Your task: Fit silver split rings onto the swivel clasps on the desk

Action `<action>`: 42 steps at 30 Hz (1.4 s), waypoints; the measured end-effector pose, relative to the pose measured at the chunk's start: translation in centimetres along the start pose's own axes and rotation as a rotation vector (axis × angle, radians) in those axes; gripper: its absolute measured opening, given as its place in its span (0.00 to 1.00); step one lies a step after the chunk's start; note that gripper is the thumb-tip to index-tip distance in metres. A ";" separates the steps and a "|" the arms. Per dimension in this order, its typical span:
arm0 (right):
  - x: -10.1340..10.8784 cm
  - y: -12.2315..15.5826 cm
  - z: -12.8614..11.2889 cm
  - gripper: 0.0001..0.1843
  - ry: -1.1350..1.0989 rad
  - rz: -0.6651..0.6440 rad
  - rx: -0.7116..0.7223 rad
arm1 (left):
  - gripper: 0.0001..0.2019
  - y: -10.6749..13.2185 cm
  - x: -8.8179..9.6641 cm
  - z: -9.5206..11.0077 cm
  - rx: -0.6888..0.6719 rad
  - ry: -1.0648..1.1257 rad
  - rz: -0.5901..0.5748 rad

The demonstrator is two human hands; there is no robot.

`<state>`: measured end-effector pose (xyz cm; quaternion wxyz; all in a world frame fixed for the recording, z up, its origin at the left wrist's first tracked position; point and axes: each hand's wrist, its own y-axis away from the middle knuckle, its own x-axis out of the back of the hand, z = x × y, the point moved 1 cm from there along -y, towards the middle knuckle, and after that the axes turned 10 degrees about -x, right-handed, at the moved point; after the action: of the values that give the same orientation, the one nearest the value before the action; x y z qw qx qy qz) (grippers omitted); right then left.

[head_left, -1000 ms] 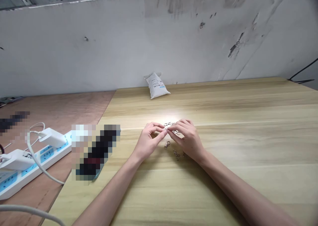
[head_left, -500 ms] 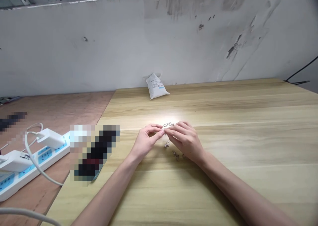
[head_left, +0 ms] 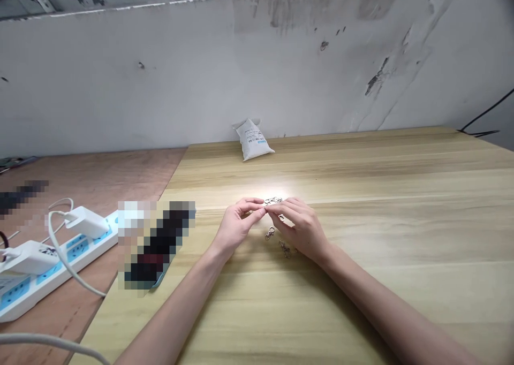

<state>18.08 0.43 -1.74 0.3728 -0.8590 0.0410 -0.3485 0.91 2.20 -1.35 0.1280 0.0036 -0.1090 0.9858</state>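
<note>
**Pinch at the metal rings point(head_left: 273, 200) on the bench point(head_left: 373, 301)**

From here, the left hand point(head_left: 237, 229) and the right hand point(head_left: 301, 229) sit close together, fingers curled narrow, their tips meeting on the near edge of the metal rings. A swivel clasp point(head_left: 270, 233) lies between the hands, another swivel clasp point(head_left: 285, 250) under the right hand's edge. A white packet point(head_left: 254, 139) leans against the wall point(head_left: 281, 70), well beyond.
</note>
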 end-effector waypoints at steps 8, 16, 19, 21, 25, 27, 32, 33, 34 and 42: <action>0.6 -0.1 -0.2 0.10 -0.085 -0.019 -0.102 | 0.08 0.0 0.3 0.2 -0.064 -0.125 -0.032; 0.1 0.0 1.0 0.07 -0.115 -0.189 -0.115 | 0.04 0.2 0.2 0.8 -0.152 -0.400 -0.057; -0.3 0.1 1.5 0.05 -0.081 -0.158 -0.093 | 0.04 0.5 0.2 1.1 -0.236 -0.552 -0.031; -0.3 0.0 1.7 0.04 -0.035 -0.126 -0.089 | 0.04 0.6 0.1 1.2 -0.338 -0.697 -0.002; 0.1 -0.2 1.3 0.03 0.016 -0.057 -0.099 | 0.04 0.8 0.0 1.2 -0.478 -0.926 0.024; 0.4 -0.2 0.7 0.03 -0.021 -0.073 -0.072 | 0.04 0.7 0.1 1.1 -0.500 -0.973 0.032; 0.9 -0.3 0.0 0.10 -0.124 -0.113 -0.091 | 0.03 0.7 0.4 1.0 -0.529 -1.008 0.060; 0.9 -0.3 0.1 0.10 -0.120 -0.098 -0.127 | 0.03 0.7 0.4 1.0 -0.537 -1.007 0.059; 0.8 -0.3 0.2 0.08 -0.113 -0.095 -0.160 | 0.03 0.7 0.4 1.1 -0.549 -1.004 0.056; -0.2 -0.1 0.9 0.06 -0.138 -0.254 -0.173 | 0.04 1.0 0.0 1.7 -0.679 -0.947 0.010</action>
<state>18.45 1.09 -2.27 0.2521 -0.9082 -0.0639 -0.3280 0.60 0.85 0.13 0.0547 0.4024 -0.4644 0.7870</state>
